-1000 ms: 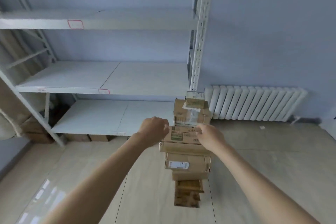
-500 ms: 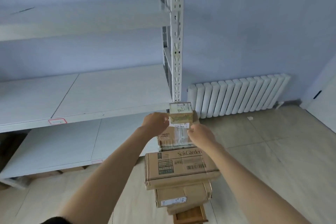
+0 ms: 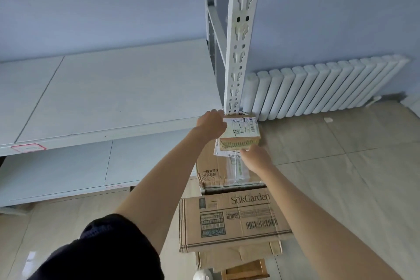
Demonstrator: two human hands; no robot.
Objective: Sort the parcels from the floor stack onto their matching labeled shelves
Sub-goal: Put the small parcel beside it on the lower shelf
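Observation:
A small flat parcel point(image 3: 241, 132) with a white shipping label on top sits at the very top of the floor stack. My left hand point(image 3: 211, 124) grips its left edge and my right hand point(image 3: 255, 157) holds its near right corner from below. Under it stands a brown carton point(image 3: 218, 171) with another white label, then a wide SukGarden carton point(image 3: 231, 218), then more boxes lower down. The white shelf unit stands to the left, with a middle shelf point(image 3: 109, 93) and a lower shelf point(image 3: 68, 166). A red-framed label point(image 3: 28, 148) marks the middle shelf's front edge.
The shelf's white perforated upright point(image 3: 238, 48) rises just behind the parcel. A white radiator point(image 3: 322, 88) lines the blue wall on the right. Pale tiled floor point(image 3: 341, 166) spreads to the right of the stack.
I have stepped closer and look further down. Both hands have closed on the small top parcel, and its labelled top face now shows where its green front face showed before.

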